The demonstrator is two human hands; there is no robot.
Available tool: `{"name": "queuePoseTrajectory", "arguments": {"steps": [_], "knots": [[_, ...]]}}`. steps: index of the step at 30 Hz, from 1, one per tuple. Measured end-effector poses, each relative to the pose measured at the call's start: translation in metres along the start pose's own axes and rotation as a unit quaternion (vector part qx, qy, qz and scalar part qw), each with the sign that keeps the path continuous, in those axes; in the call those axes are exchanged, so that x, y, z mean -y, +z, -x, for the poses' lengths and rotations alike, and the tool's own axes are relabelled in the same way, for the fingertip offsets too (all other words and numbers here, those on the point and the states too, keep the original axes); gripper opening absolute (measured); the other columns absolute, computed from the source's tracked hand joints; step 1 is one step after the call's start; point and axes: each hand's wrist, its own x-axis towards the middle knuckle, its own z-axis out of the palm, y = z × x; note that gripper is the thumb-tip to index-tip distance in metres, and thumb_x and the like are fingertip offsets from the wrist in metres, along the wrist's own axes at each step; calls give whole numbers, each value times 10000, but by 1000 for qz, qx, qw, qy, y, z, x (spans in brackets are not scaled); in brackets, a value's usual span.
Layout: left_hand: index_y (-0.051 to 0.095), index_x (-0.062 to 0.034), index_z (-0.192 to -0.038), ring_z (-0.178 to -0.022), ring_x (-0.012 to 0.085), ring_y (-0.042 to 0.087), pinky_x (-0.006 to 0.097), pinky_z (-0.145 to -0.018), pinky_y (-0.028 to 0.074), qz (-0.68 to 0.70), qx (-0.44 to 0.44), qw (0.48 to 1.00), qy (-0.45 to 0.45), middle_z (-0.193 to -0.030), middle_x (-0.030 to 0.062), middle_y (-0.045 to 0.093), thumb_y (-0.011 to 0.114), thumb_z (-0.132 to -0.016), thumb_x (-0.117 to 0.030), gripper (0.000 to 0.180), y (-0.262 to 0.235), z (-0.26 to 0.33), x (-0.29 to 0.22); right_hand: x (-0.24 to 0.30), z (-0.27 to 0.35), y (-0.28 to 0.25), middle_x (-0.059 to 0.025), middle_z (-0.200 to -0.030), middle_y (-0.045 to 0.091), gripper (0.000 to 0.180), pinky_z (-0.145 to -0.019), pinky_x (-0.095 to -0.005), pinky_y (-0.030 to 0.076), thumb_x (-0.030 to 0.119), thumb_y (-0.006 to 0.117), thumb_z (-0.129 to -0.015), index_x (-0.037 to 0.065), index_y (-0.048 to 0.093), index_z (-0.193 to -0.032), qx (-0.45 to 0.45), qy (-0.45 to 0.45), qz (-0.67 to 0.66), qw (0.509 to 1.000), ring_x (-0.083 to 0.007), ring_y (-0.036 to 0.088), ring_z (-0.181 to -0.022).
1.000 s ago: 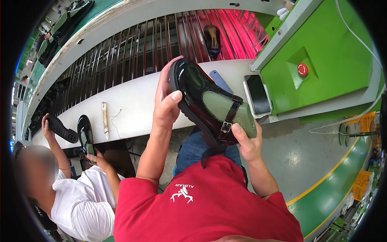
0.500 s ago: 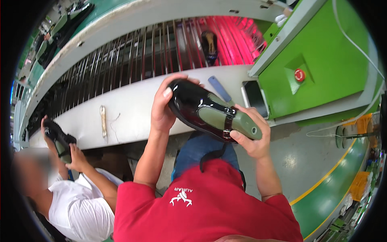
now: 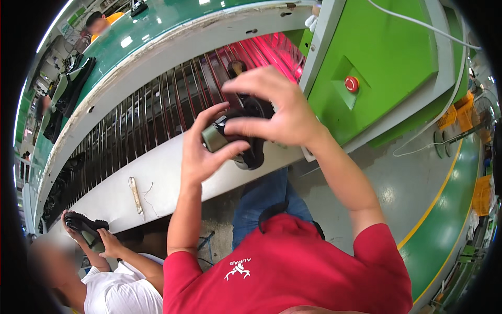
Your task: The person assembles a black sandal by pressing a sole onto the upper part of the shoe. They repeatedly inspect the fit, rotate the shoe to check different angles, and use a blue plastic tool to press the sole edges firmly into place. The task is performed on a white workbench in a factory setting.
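Observation:
A glossy black shoe (image 3: 254,153) with a green shoe last (image 3: 213,138) inside it is tilted above the white ledge, near the roller conveyor. My left hand (image 3: 196,157) grips the last's end, thumb below and fingers above. Over the shoe, my right hand (image 3: 285,112) has its fingers spread and curved, with the thumb across the strap area; whether that thumb touches is unclear. Much of the shoe's upper side is hidden behind this hand. Beyond my right fingers, another shoe (image 3: 237,68) sits on the rollers, partly covered.
Metal rollers (image 3: 157,99) run along the white ledge (image 3: 112,188), where a slim pale tool (image 3: 136,195) lies with thread. A green machine panel (image 3: 387,63) with a red button (image 3: 351,84) stands right. At left, a co-worker's hands hold another black shoe (image 3: 85,226).
The shoe has turned and come nearer the rollers. My right hand has left the last's heel end and opened above the shoe; my left hand now holds the last's end. The view has shifted.

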Motion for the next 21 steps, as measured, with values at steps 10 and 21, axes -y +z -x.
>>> {"name": "queuePoseTrajectory", "arguments": {"steps": [10,21], "knots": [[726,31,-1319,-992,168,762,329,-923,600,-79,-7,995,-60,-1072,128,813,947,-848,-257,594,-38,4,-19,-13,50,80,-154,-1305,674,697,-1115,-381,461,585,385,-1169,-1,599,-1481,-28,242,-202,949,-262,641,-1227],[735,14,-1327,-1014,171,769,328,-944,593,-78,19,996,-42,-1095,112,815,938,-857,-256,580,-35,3,-17,-7,64,111,-71,-1162,695,753,-953,-308,536,649,292,-1156,8,646,-1332,-216,326,-425,817,-141,658,-1043]]}}
